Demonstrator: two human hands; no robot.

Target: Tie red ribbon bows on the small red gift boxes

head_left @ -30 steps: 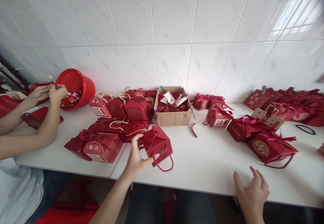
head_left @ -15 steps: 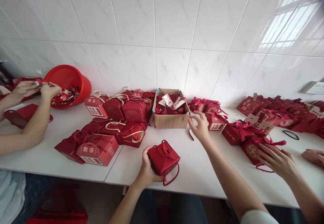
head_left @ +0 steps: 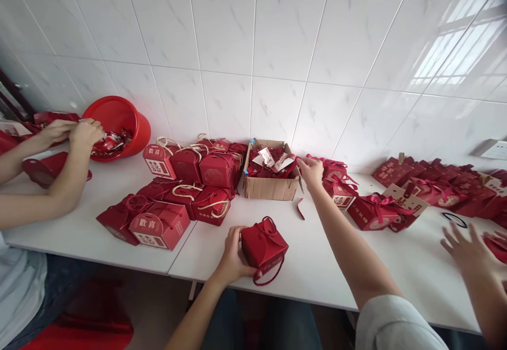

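My left hand [head_left: 234, 257] grips a red gift box [head_left: 264, 245] from its left side, just above the front edge of the table. A red cord loop stands on the box's top and another hangs at its lower right. My right hand [head_left: 311, 171] reaches to the right rim of an open cardboard box [head_left: 271, 187]. Its fingers are pinched at the end of a red ribbon [head_left: 293, 158] there. Red ribbons and white printed tags [head_left: 268, 157] fill the cardboard box.
Stacked red gift boxes [head_left: 160, 225] stand left of centre, ribbon-tied ones [head_left: 374, 213] at right. A red bucket [head_left: 143, 132] of wrapped sweets lies tilted near a co-worker's hands [head_left: 85, 132]. Another person's hand [head_left: 461, 247] is at right, near a black ring [head_left: 455, 219].
My right hand has moved to the cardboard box's rim and closed its fingers. My left hand still holds the gift box. The co-worker at right has moved a box rightwards.
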